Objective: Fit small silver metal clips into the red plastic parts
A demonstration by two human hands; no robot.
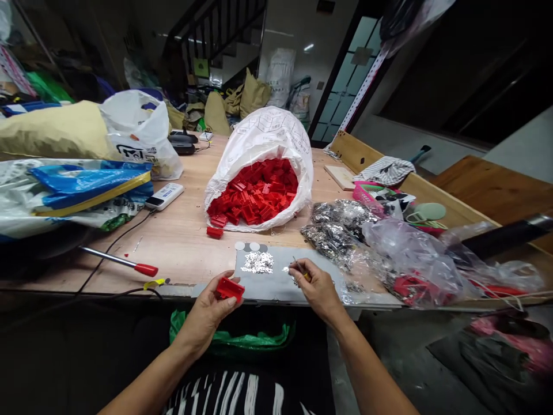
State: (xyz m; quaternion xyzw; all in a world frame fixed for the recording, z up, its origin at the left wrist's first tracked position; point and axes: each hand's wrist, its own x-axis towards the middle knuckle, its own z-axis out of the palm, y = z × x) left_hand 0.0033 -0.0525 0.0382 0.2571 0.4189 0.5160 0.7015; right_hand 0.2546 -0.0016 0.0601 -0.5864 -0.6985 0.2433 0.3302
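My left hand (206, 308) cradles a small red plastic block (230, 289) between fingers and thumb, just above the table's front edge. My right hand (314, 288) pinches a slim tool (301, 270) with a yellow grip; its tip is small and hard to make out. Below it lies a grey metal plate (298, 288) bearing a scattered heap of tiny silver parts (257, 262). Farther ahead, a white woven sack (263, 138) lies open on its side, full of red blocks (253, 193). One loose red block (215, 232) rests near its mouth.
Bags of silver parts (337, 230) and a crumpled clear plastic bag (410, 265) lie to the right. A red-handled screwdriver (129, 261) and black cable (116, 248) are at left, beside a white power strip (164, 196) and stacked bags (73, 190).
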